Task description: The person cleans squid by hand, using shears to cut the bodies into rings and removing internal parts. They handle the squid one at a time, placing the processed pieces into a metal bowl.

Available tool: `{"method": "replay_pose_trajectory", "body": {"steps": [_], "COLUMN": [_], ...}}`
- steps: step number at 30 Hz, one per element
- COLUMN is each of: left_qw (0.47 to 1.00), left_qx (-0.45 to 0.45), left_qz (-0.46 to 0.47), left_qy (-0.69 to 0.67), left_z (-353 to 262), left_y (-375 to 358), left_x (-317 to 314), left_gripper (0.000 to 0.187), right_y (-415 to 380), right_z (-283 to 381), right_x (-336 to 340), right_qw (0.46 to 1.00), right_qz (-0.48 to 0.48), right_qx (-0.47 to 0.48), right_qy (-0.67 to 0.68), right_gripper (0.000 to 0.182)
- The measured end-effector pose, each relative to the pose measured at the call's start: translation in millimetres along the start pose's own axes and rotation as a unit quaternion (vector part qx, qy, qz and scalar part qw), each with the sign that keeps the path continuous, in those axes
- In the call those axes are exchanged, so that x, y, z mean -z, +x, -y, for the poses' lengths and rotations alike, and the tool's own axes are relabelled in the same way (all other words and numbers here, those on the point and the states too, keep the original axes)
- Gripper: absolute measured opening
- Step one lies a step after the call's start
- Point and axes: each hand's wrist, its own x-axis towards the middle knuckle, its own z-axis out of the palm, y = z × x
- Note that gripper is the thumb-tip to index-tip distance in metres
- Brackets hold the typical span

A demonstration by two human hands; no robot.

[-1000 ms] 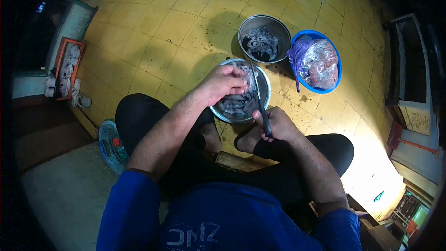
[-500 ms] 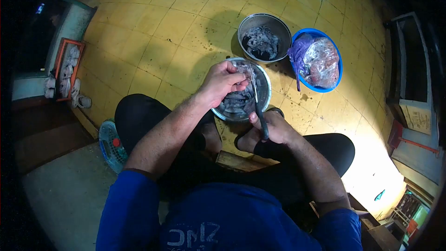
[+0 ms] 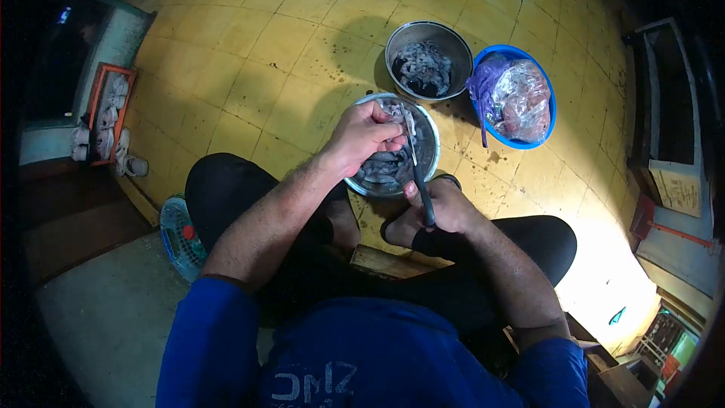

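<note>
Yellow tiled floor [image 3: 249,53], lit from above; I sit low over it, knees spread. Nearest me, my right hand [image 3: 445,208] has its fingers wrapped around the dark handle of a knife [image 3: 417,162], blade pointing up over the steel bowl [image 3: 432,147]. My left hand [image 3: 366,136] pinches a pale piece of seafood [image 3: 394,111] at the blade, above the grey pieces in that bowl. Beyond stands a second metal bowl [image 3: 400,38] with a dark heap, just beside a blue basin [image 3: 547,87] holding plastic bags [image 3: 513,98].
</note>
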Motion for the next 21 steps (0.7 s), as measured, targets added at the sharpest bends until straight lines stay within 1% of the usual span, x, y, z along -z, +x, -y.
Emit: {"method": "replay_pose_trajectory", "body": {"steps": [4, 8, 10, 11, 13, 14, 16, 20, 21], "left_qw": [1.000, 1.000, 0.996, 0.996, 0.993, 0.993, 0.995, 0.995, 0.991], "left_qx": [-0.003, 0.010, 0.032, 0.033, 0.052, 0.052, 0.046, 0.055, 0.072], "left_qz": [0.015, 0.025, 0.084, 0.084, 0.073, 0.073, 0.071, 0.052, 0.076], "left_qy": [-0.022, -0.015, 0.003, 0.003, 0.075, 0.075, 0.056, 0.065, 0.080], "left_z": [-4, -6, -6, -3, -7, -6, -4, -3, -4], "left_y": [1, 1, 2, 2, -4, -2, 1, 2, 1], "left_x": [4, 9, 11, 10, 3, 5, 10, 10, 10], "left_gripper": [0.017, 0.016, 0.016, 0.016, 0.015, 0.015, 0.015, 0.015, 0.015], "right_y": [-4, -1, 1, 0, 0, -1, -5, -8, -5], "right_z": [5, -2, -5, -5, -1, 2, 8, 15, 10], "right_x": [1, -3, -4, -5, -3, -2, 1, 4, 2], "right_qw": [1.000, 0.999, 0.999, 0.999, 0.999, 0.999, 0.996, 0.994, 0.994], "right_qz": [0.009, 0.004, 0.009, 0.010, -0.001, -0.001, 0.044, 0.053, 0.050], "right_qx": [-0.023, -0.028, -0.005, -0.006, -0.005, -0.005, -0.047, -0.067, -0.063], "right_qy": [0.014, 0.017, 0.031, 0.031, 0.034, 0.034, 0.054, 0.072, 0.078], "right_gripper": [0.080, 0.078, 0.077, 0.077, 0.077, 0.077, 0.077, 0.076, 0.076]}}
